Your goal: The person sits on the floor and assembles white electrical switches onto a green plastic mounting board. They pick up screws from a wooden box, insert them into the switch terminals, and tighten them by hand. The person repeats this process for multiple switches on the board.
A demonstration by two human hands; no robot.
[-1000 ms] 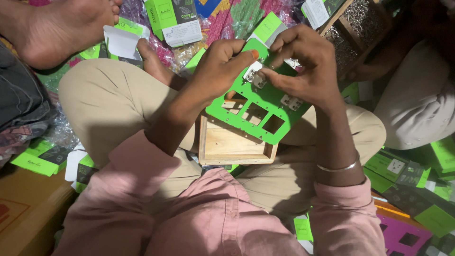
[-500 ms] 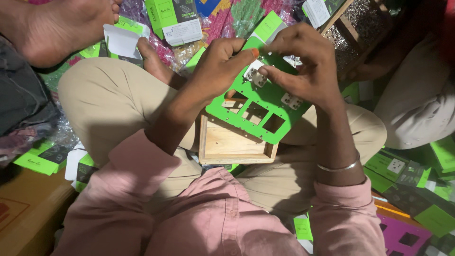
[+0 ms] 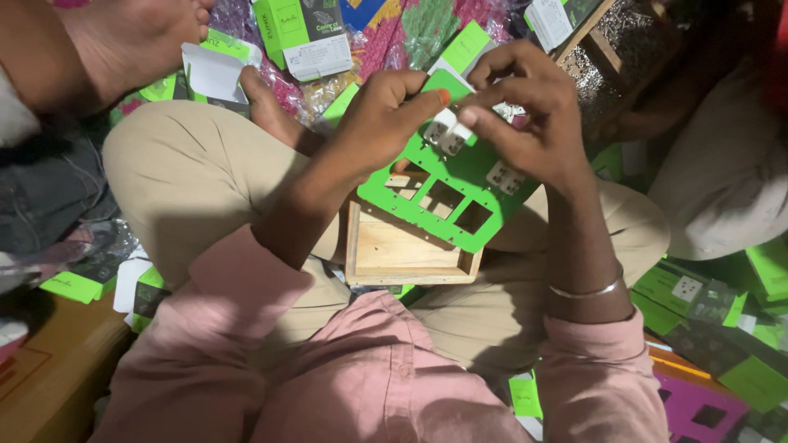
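Flat green packages lie all round the seated person. A green and dark box with a white label (image 3: 302, 33) sits at the far left, with a folded white carton (image 3: 215, 72) just left of it on the floor. At the far right edge, a white-labelled pack (image 3: 548, 20) leans by a wooden tray of small metal parts (image 3: 624, 51). More green and dark cartons (image 3: 706, 303) are heaped at the near right, beside a purple card with square holes (image 3: 698, 410), and a small green packet (image 3: 75, 285) lies at the near left.

The green card (image 3: 460, 184) is held tilted over the lap, its far end raised. It has three rectangular cut-outs along its near edge and small white pieces (image 3: 443, 135) seated in its upper part. Under its near edge an open shallow wooden box (image 3: 402, 250) rests on the legs. Open room is scant: only the lap and the box's bare bottom are free of clutter.

The left hand (image 3: 382, 119) comes in from the left, thumb and fingers closed on the card's far edge. The right hand (image 3: 529, 115) arches over from the right, fingertips pinched at the white pieces; whether it grips one or only presses on it is hard to tell. A metal bangle (image 3: 584, 290) circles the right wrist.
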